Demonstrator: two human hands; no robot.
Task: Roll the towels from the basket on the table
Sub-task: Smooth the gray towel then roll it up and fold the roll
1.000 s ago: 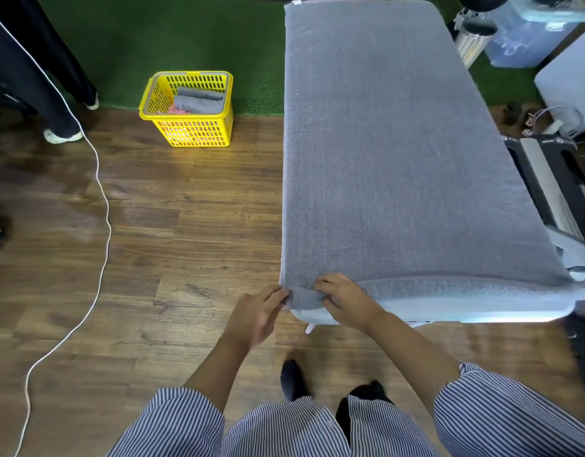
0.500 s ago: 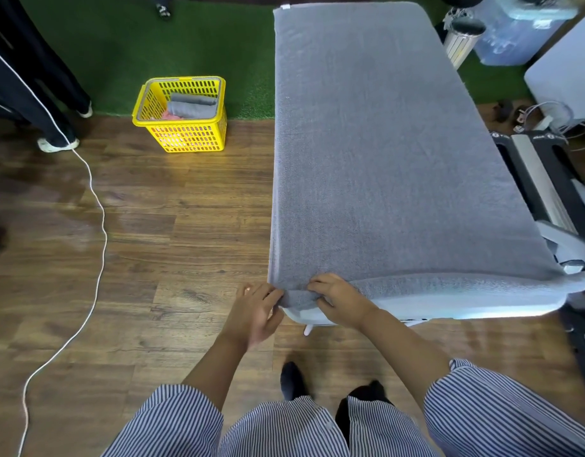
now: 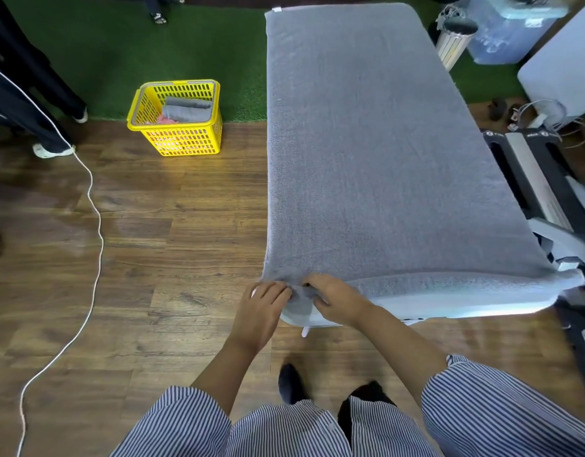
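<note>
Hands low and centre in the frame, at the near left corner of the table point(image 3: 416, 308). Left hand point(image 3: 263, 306) pinched the corner of the grey towel point(image 3: 367, 153) between curled fingers; right hand point(image 3: 334, 300) gripped the same corner just beside it, thumb under the hem. Towel spread flat over almost the whole tabletop, running from lower centre to the top of the frame, near edge draped over the rim. Judged soft, limp and fairly light, though bulky at that size; likely to sag and skew unless taken at the near hem with hands spread apart and rolled tight from there. Yellow basket point(image 3: 177, 136) stood well apart on the floor, upper left of the frame, with more grey towels point(image 3: 185, 110) folded inside. White cable point(image 3: 96, 206) trailed down the left side.
</note>
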